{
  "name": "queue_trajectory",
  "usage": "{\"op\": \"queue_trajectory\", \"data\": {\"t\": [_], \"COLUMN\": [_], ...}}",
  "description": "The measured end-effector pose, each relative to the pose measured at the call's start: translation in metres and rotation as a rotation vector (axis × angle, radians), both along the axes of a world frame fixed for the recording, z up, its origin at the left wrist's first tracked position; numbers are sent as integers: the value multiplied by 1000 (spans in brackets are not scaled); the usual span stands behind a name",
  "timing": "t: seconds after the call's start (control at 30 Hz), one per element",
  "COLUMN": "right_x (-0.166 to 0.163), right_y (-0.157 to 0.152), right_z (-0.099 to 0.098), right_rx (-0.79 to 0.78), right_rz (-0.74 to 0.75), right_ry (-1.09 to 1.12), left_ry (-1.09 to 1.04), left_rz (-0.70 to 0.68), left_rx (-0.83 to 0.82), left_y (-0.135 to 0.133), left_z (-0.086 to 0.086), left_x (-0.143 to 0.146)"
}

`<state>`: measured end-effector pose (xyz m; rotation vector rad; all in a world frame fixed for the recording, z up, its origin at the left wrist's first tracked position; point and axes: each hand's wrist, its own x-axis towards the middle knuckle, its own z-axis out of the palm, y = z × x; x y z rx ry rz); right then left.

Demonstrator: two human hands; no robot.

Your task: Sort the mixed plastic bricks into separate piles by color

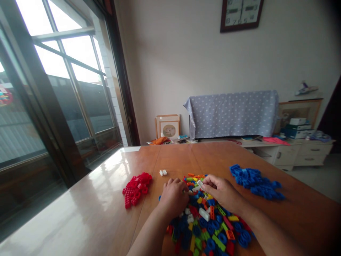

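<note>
Head view.

Fingers (209, 181) of the right hand (222, 192): pinched narrow on a small white brick (199, 183), which is held just above the far edge of the mixed heap (210, 227).

Fingers of the left hand (173, 197): curled downward, knuckles up, resting on the heap's left edge. I cannot tell whether they grip anything.

White brick: small, rectangular, plain, tilted in the pinch, between the two hands.

Mixed heap: many small plastic building bricks in blue, green, red, orange, yellow and white, jumbled together on the worktop (93, 213) directly before the person. Blue is the most common colour.

Red pile (136, 188): red bricks only, left of the heap, set apart from it.

Blue pile (255, 183): blue bricks only, right of the heap, set apart from it.

Two white pieces (163, 172): side by side, beyond the left hand, apart from every pile.

State of work, as judged: sorting by colour appears begun but far from finished. Red and blue each have a group and white has barely started. No group shows for green, orange or yellow, and the heap is by far the largest mass.

Surroundings: window (66, 71) at left, wall clock (241, 14), dotted cloth (231, 113) draped over a bulky object, framed picture (168, 127) leaning on the wall.
</note>
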<state>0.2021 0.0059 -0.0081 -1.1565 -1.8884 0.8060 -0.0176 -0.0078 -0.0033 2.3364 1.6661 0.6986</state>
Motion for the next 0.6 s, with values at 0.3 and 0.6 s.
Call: {"op": "queue_trajectory", "data": {"t": [0.3, 0.6], "right_x": [-1, 1], "right_y": [0, 2], "right_z": [-1, -3], "right_rx": [29, 41], "right_rz": [-20, -31], "right_ry": [-18, 8], "left_ry": [-143, -442], "left_rz": [-1, 409], "left_rx": [22, 31], "left_y": [10, 47], "left_z": [-8, -34], "left_x": [-5, -50]}}
